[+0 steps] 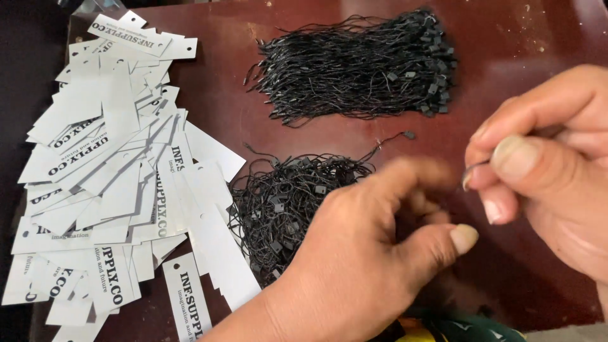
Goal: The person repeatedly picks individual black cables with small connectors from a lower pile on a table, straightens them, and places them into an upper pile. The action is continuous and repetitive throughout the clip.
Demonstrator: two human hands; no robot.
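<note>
My left hand (pixel 361 253) hovers over the near pile of tangled black hang-tag strings (pixel 285 202), fingers curled and apart, blurred by motion, holding nothing I can make out. My right hand (pixel 544 158) is at the right, thumb and forefinger pinched on one thin black string (pixel 472 170) whose end shows by the fingertips. A neater bundle of black strings (pixel 361 66) lies farther back. A wide heap of white paper tags (pixel 107 171) with black print and punched holes covers the left side.
Everything rests on a dark red-brown table (pixel 519 38). A single loose string (pixel 392 140) lies between the two piles. Colourful cloth (pixel 443 329) shows at the bottom edge. A clear plastic bag corner (pixel 95 7) peeks at top left.
</note>
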